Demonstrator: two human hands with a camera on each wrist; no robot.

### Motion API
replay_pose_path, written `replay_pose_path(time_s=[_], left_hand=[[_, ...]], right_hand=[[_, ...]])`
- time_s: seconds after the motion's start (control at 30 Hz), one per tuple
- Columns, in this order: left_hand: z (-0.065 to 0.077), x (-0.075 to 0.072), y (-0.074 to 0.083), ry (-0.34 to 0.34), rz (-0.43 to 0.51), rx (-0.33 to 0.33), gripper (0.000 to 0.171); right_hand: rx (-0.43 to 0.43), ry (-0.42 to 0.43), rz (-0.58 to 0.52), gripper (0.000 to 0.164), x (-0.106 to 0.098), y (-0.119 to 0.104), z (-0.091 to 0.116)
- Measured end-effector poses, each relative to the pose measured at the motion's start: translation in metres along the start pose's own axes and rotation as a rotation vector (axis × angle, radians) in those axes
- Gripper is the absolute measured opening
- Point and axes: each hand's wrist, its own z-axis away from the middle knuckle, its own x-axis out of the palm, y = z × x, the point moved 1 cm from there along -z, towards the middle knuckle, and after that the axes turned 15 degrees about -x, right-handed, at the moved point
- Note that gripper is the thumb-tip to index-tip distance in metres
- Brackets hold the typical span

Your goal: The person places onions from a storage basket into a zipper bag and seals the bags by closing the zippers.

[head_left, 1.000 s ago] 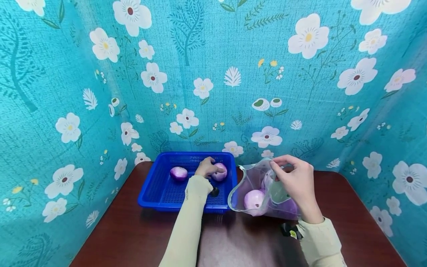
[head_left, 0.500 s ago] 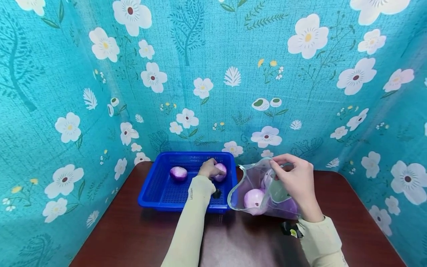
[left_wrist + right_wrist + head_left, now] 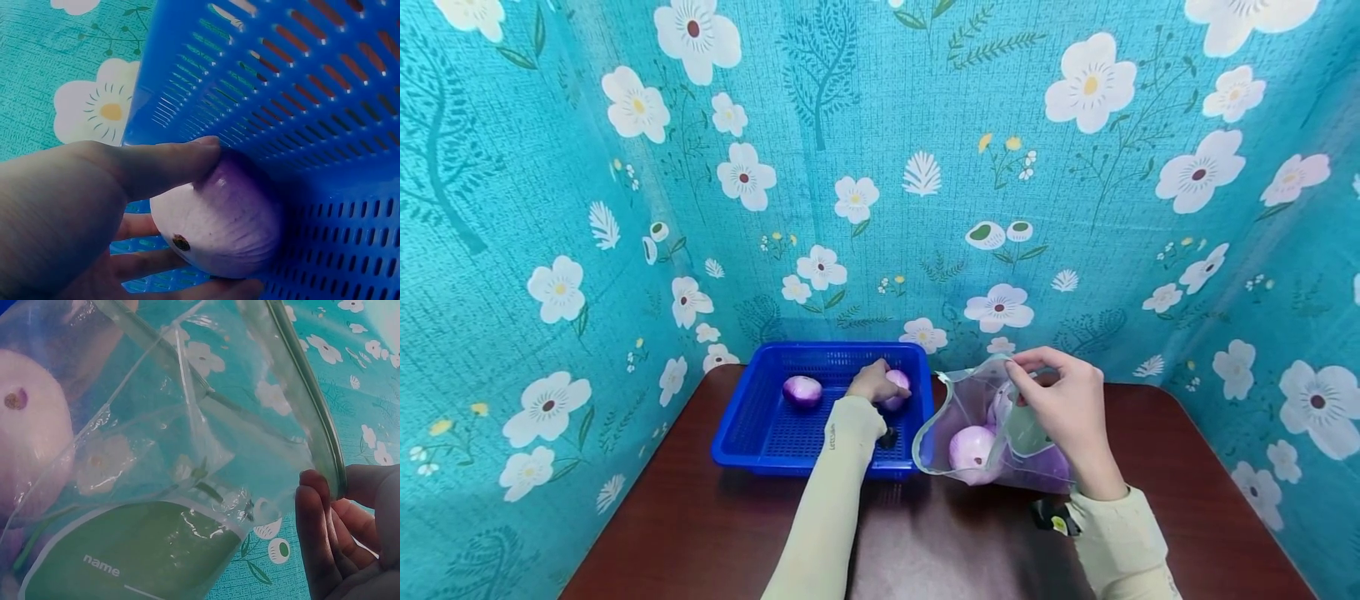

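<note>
Inside the right end of the blue basket (image 3: pixel 767 465), my left hand (image 3: pixel 871 383) grips a purple onion (image 3: pixel 234 219). In the left wrist view the thumb lies across the onion's top and the fingers curl beneath it, against the basket floor. A second onion (image 3: pixel 802 391) lies further left in the basket. My right hand (image 3: pixel 1071 408) pinches the rim of a clear zip bag (image 3: pixel 150 544) between thumb and fingers, and the bag's mouth gapes toward the basket. Several onions are in the bag, one (image 3: pixel 972 448) near its mouth.
The basket and bag stand side by side on a dark reddish-brown table (image 3: pixel 647 533). Floral turquoise cloth (image 3: pixel 880 167) hangs behind and on both sides. The basket's right wall (image 3: pixel 931 379) rises between the left hand and the bag.
My left hand has shifted slightly right and settled around the onion at the basket's right end. The right hand and bag hold the same place.
</note>
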Motion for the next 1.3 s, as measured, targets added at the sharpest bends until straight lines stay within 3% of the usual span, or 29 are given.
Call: replay_pose_path(time_s=[0.37, 0.53, 0.77, 0.87, 1.07, 1.3], left_hand=[[0.005, -0.025, 0.002, -0.009, 0.123, 0.022, 0.062], [0.013, -0.039, 0.004, 0.078, 0.165, 0.124, 0.066], [0.033, -0.041, 0.001, 0.103, 0.467, 0.306, 0.066], [0.045, -0.042, -0.003, 0.119, 0.534, 0.357, 0.067], [0.064, -0.047, -0.006, 0.072, 0.63, 0.435, 0.069], [0.077, -0.05, -0.005, 0.047, 0.667, 0.494, 0.07]], right_hand=[[0.006, -0.006, 0.007, 0.007, -0.001, -0.001, 0.001], [-0.003, 0.001, 0.016, 0.007, -0.002, 0.0, 0.001], [-0.003, 0.002, -0.003, 0.006, 0.002, 0.0, 0.003], [-0.002, 0.001, -0.01, 0.005, 0.004, 0.0, 0.003], [-0.003, 0.005, -0.012, 0.005, 0.004, -0.001, 0.002], [-0.002, 0.001, -0.007, 0.005, 0.005, -0.003, -0.001]])
